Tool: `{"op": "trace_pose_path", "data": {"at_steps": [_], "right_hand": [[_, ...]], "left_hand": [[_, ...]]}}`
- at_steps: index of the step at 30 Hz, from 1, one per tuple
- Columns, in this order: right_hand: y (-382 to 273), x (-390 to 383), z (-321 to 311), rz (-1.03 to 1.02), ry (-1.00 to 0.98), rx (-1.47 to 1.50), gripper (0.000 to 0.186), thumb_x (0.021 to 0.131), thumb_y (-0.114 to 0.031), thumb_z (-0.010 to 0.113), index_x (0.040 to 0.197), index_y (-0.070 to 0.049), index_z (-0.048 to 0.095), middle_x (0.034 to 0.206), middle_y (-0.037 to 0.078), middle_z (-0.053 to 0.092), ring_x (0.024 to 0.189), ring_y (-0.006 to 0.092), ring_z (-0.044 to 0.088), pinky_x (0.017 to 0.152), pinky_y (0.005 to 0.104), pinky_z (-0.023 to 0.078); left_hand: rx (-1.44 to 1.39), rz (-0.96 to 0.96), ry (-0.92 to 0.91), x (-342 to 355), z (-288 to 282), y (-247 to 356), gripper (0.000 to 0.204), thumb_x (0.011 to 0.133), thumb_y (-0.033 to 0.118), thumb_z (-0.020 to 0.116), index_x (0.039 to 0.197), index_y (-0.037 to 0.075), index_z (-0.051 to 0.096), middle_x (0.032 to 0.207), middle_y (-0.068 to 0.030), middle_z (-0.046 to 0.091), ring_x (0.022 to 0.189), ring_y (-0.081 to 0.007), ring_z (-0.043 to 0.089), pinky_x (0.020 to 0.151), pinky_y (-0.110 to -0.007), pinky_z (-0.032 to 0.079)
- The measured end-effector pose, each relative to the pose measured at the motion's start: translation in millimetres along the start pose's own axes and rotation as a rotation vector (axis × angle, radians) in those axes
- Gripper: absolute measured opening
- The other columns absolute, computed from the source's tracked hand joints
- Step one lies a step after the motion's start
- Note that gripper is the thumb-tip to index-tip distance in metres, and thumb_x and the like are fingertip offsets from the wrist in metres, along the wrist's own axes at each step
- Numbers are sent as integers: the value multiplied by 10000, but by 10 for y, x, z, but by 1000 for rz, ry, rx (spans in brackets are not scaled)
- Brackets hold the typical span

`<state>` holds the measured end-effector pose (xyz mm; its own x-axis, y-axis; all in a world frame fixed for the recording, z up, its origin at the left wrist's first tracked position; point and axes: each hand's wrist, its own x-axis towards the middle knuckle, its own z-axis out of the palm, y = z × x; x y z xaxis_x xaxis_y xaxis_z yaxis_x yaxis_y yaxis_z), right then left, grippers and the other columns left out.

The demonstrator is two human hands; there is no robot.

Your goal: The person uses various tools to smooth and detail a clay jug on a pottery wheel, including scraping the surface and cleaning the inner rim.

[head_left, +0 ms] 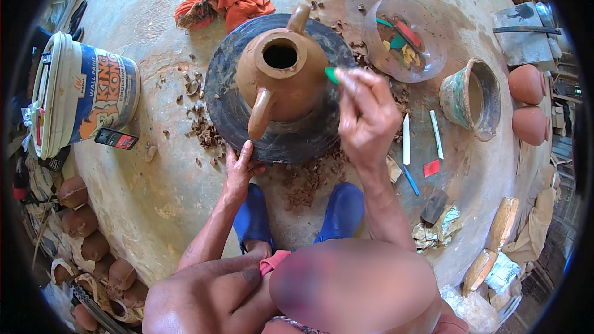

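A brown clay vessel (291, 93) with a round open neck and two tubular projections stands on a dark round turntable (226, 74). My left hand (238, 170) grips the turntable's near-left edge, just below the lower projection. In my right hand (368, 111), a small green scraper (331, 75) is pinched between thumb and fingers, beside the vessel's right side. Clay shavings (192, 93) lie around the turntable.
An orange cloth (247, 3) lies behind. Left are a bucket (55, 86), phone (116, 138) and pots (93, 244); right, a tool bowl (433, 43), container (451, 102), sticks (406, 139) and red pots (529, 127). My blue footwear (340, 210) is below.
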<state>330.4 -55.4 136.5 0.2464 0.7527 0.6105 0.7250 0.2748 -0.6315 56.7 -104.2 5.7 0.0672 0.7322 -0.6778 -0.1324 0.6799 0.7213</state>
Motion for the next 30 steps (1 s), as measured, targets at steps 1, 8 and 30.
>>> {"op": "trace_pose_path", "data": {"at_steps": [1,8,30], "right_hand": [[59,81,67,-31,23,14,410,847,107,772,1197,-99,827,1033,83,733,883,272,716,754,387,584],[120,-215,108,-137,-81,-14,418,830,41,762,1211,-118,828,1129,96,721,1002,294,715,821,431,605],[194,-368,52,-435,-138,-137,472,772,-154,790,1227,-262,849,1250,35,681,1153,297,657,935,434,602]], "left_hand": [[6,-3,6,-13,-10,5,659,1096,484,651,1586,144,371,1343,-90,681,1023,-222,749,821,-388,602],[7,-19,-45,-73,101,-29,632,1096,529,628,1552,169,379,1333,-83,691,981,-242,775,783,-378,604],[-43,-56,-65,-212,284,-136,643,1081,520,664,1523,161,366,1329,-98,684,1021,-243,770,810,-377,595]]}}
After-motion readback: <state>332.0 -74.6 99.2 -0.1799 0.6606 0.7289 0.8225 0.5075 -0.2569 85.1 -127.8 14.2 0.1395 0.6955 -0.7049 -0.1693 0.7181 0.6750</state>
